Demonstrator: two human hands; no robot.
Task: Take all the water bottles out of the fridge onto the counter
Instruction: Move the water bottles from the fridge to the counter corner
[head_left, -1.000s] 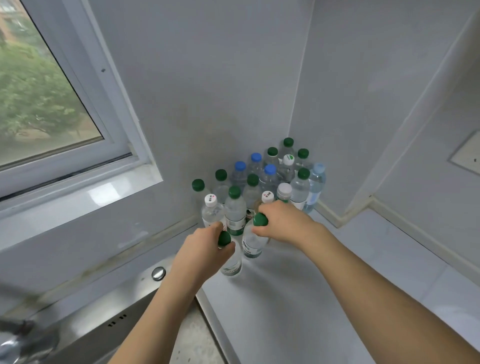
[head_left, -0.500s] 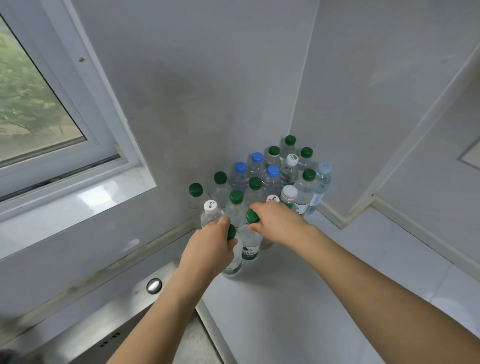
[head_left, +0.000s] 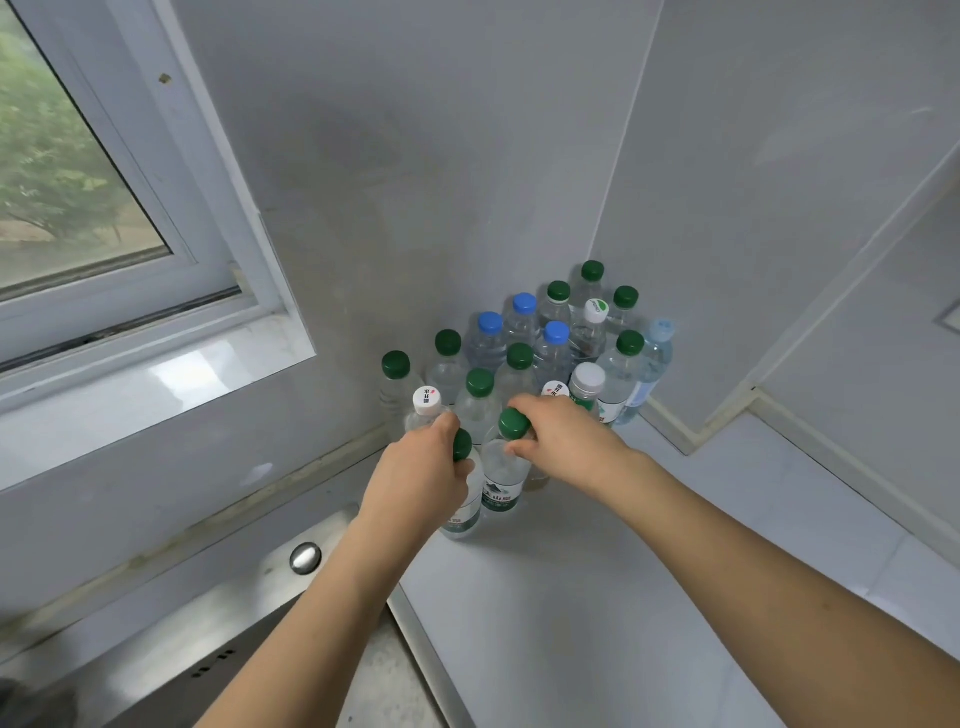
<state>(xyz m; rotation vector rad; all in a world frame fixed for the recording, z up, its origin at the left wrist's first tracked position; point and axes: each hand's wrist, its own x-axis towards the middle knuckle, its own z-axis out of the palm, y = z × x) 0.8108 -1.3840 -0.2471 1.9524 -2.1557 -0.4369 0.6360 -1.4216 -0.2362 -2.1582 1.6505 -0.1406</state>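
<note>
Both bottles lowered to counter (head_left: 571, 597) | left hand (head_left: 421, 480) grips bottle (head_left: 462, 512) | right hand (head_left: 566, 441) grips bottle neck (head_left: 506, 457)

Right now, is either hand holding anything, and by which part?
Yes, both. The left hand grips a green-capped bottle at its neck, just under the cap. The right hand grips another green-capped bottle by its neck too.

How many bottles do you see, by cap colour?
Green caps: 10, with one bottle gripped in the left hand and one in the right hand
Blue caps: 3
Light blue cap: 1
White caps: 4
Total: 18
</note>
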